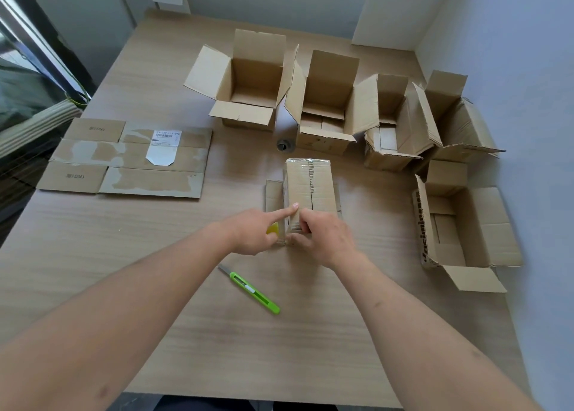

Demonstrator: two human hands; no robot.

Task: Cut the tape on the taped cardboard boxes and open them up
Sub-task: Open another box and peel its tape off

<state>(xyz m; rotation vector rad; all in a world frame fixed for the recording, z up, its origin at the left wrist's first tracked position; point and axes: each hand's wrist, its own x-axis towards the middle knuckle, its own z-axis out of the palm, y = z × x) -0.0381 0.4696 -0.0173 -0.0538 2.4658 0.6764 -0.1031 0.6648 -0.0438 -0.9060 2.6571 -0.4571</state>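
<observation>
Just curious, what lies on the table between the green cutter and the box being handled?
In the head view, only bare table lies between the green cutter and the box.

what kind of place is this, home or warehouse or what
Probably a plain room at home or a small office, not a warehouse: one wooden table set in a corner of bare white walls, with a few small opened cardboard boxes and a green utility knife.
</observation>
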